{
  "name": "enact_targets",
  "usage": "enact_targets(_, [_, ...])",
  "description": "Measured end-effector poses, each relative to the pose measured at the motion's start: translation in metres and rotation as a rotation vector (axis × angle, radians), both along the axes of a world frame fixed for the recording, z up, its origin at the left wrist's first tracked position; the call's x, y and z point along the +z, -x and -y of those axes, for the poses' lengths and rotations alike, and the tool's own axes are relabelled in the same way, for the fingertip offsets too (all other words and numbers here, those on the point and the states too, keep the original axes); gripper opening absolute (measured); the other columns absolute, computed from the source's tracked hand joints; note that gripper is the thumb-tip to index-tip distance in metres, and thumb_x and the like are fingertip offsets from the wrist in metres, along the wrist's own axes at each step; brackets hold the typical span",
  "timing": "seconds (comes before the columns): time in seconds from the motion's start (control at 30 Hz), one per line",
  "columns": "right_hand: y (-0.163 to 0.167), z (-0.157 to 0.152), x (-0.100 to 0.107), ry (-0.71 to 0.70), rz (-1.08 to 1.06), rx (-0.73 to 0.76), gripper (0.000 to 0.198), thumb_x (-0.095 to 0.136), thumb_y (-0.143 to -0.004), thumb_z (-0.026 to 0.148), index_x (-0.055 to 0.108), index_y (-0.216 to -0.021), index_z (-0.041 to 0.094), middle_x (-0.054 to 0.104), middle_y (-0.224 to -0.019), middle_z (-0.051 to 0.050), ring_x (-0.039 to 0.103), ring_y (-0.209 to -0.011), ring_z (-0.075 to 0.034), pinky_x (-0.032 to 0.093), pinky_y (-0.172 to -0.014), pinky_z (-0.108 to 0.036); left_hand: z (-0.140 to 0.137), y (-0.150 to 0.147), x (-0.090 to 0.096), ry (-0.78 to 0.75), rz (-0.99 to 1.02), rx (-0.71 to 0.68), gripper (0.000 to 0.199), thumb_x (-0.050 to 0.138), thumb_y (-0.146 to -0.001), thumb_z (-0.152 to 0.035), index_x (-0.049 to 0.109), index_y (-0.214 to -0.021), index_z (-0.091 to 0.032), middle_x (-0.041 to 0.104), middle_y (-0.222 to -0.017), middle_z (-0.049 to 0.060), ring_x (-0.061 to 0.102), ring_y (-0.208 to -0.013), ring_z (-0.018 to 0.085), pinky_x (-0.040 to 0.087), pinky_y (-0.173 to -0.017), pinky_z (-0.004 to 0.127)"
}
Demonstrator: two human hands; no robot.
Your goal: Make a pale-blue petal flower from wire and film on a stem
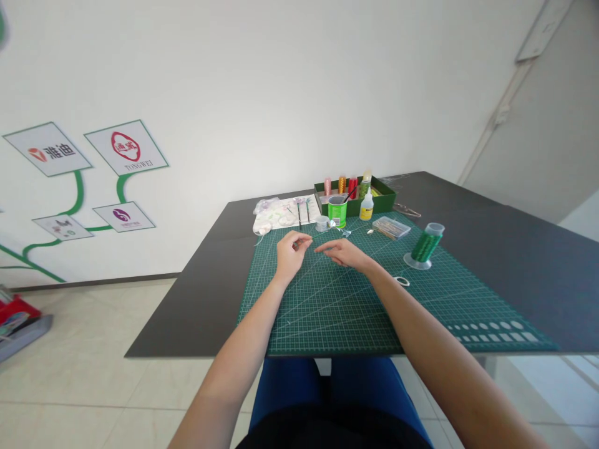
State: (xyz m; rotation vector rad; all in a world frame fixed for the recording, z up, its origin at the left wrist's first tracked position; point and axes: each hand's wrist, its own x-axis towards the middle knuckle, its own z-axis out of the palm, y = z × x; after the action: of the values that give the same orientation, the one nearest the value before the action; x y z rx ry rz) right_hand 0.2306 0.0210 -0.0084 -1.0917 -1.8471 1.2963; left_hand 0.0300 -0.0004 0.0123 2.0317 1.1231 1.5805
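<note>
One head-worn camera looks forward and down; cutting mat [327, 312] near, wall [262, 93] beyond.

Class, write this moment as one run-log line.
left hand: curled, contents unclear | right hand: pointing leftward, grip unclear | under hands: green cutting mat | right of hands: green thread spool

The person wears a plain black garment [327, 430], its upper edge a broad soft curve; whether it is a shirt or an apron cannot be told. Just beyond the black garment show blue trousers [374, 393], a deep even blue over both thighs, with darker shading along the inner sides. To either side of the black garment the left forearm [243, 349] and right forearm [425, 324] are bare, slim and tapering to narrow wrists.
</note>
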Motion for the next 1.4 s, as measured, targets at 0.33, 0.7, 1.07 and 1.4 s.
enact_targets(0.33, [0.001, -0.001, -0.005, 0.012, 0.051, 0.034, 0.048, 0.057, -0.08, 0.028, 0.075, -0.118, 0.006, 0.041, -0.039, 0.009, 0.034, -0.035, -0.008, 0.026, -0.041, -0.021, -0.005, 0.003, -0.009, 0.053, 0.047, -0.001, 0.007, 0.069, -0.086, -0.017, 0.076, -0.088, -0.019, 0.067, -0.08, 0.002, 0.06, -0.07, 0.013, 0.047, -0.066, 0.025])
enact_targets(0.7, [0.006, 0.006, 0.004, 0.01, 0.084, 0.094, 0.051, 0.054, -0.08, 0.027, 0.073, -0.122, 0.004, 0.04, -0.038, 0.01, 0.034, -0.035, -0.008, 0.027, -0.041, -0.02, -0.006, 0.006, -0.009, 0.033, 0.023, 0.029, 0.013, 0.068, -0.087, -0.014, 0.079, -0.092, -0.02, 0.068, -0.083, 0.002, 0.061, -0.074, 0.014, 0.048, -0.067, 0.025])
enact_targets(1.07, [0.004, 0.004, 0.001, 0.04, 0.082, 0.162, 0.047, 0.056, -0.082, 0.028, 0.075, -0.118, 0.005, 0.042, -0.038, 0.009, 0.035, -0.035, -0.008, 0.029, -0.041, -0.021, -0.003, 0.005, -0.009, -0.004, -0.072, 0.066, 0.015, 0.065, -0.09, -0.015, 0.078, -0.094, -0.02, 0.068, -0.084, 0.003, 0.062, -0.073, 0.014, 0.05, -0.07, 0.026])
enact_targets(1.4, [0.004, 0.011, 0.007, 0.086, 0.067, 0.251, 0.048, 0.057, -0.085, 0.029, 0.073, -0.122, 0.004, 0.044, -0.038, 0.009, 0.032, -0.033, -0.007, 0.027, -0.04, -0.02, -0.006, 0.007, -0.013, -0.014, -0.141, 0.115, 0.017, 0.066, -0.089, -0.01, 0.078, -0.095, -0.019, 0.067, -0.083, 0.002, 0.062, -0.075, 0.015, 0.049, -0.074, 0.027])
